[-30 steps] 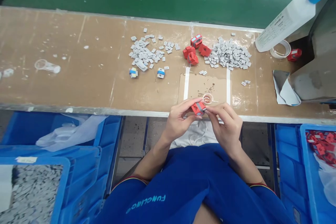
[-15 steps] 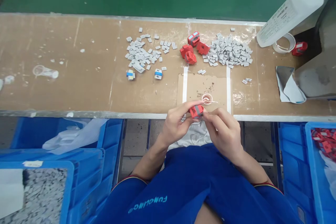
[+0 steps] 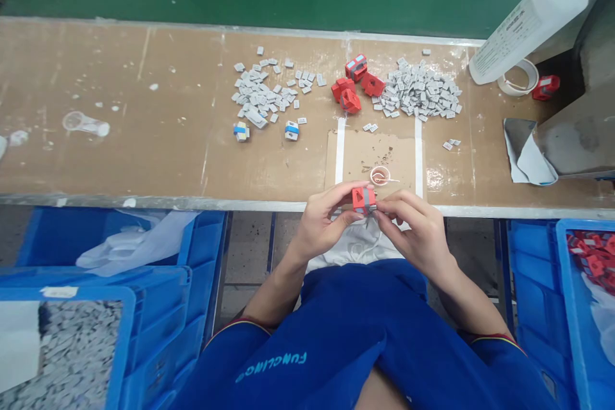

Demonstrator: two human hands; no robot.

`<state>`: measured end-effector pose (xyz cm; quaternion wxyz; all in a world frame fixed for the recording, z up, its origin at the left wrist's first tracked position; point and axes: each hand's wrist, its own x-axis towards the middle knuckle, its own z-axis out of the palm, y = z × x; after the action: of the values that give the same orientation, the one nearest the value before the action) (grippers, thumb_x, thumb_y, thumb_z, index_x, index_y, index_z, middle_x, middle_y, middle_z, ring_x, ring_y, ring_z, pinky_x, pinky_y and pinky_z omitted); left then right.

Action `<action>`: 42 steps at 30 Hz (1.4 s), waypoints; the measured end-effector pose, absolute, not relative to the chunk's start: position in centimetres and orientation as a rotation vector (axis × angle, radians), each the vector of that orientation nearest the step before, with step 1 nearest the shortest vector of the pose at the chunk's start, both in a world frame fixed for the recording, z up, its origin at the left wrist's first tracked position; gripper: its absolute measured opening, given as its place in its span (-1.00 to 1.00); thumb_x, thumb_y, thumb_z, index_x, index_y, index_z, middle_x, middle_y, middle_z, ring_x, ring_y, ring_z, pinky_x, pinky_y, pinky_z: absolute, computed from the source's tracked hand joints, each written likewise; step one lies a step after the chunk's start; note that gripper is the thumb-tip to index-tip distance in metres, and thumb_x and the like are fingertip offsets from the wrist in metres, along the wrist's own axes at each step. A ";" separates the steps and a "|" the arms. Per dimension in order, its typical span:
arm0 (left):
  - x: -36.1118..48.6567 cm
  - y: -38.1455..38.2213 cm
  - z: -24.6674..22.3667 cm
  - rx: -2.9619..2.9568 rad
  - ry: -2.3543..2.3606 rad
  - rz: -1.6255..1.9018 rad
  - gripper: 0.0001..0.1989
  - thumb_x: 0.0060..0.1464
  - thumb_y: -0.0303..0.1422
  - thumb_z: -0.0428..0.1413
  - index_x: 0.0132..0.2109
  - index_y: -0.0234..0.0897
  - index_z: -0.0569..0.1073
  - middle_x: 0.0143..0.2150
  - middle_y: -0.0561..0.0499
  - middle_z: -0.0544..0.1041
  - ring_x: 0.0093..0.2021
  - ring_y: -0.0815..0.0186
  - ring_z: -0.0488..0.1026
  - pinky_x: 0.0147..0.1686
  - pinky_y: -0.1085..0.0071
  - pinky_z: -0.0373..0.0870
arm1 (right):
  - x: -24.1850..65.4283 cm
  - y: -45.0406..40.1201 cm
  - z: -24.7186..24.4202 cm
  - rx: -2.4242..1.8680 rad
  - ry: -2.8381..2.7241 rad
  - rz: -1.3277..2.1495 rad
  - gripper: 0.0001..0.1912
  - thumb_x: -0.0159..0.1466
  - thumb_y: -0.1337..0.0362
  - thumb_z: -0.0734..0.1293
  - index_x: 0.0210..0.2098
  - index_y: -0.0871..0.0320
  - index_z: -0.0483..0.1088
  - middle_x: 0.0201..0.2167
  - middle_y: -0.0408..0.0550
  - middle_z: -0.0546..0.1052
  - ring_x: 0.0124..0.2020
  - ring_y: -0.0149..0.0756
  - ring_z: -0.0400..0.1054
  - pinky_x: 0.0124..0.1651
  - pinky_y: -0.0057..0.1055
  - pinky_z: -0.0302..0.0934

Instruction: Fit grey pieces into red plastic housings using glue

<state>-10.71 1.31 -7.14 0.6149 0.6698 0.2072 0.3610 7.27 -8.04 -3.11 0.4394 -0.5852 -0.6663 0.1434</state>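
Note:
My left hand holds a red block with a grey band between thumb and fingers, over the table's front edge. At the block's right side, the fingertips of my right hand are pinched together against it; anything between them is too small to make out. Just beyond the block stands a small round cup with a thin white stick across it. Several red blocks are grouped farther back, beside a pile of small grey-white tiles.
Another tile pile lies left of centre, near two white blocks with blue bands. At the right are a leaning white bottle, a tape roll and a metal box. Blue crates flank my body below the table.
The red block has turned in my left hand and shows a different face. My right hand has shifted slightly, its fingers still at the block. The whole view has moved a little.

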 end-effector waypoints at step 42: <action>-13.1 2.7 -6.3 1.791 0.398 0.887 -0.55 0.28 -0.45 0.24 0.29 -0.14 0.52 0.19 -0.16 0.65 0.16 0.13 0.62 0.20 0.16 0.56 | 4.9 -6.9 -3.8 -1.327 -1.649 0.318 -0.88 0.39 0.48 0.34 -0.20 0.13 0.44 -0.30 -0.04 0.62 -0.30 -0.33 0.50 -0.27 -0.39 0.39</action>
<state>-13.06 2.72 -6.29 0.5241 0.7484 0.1664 0.3708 4.95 -6.92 -3.78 0.4800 -0.5439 -0.6759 0.1304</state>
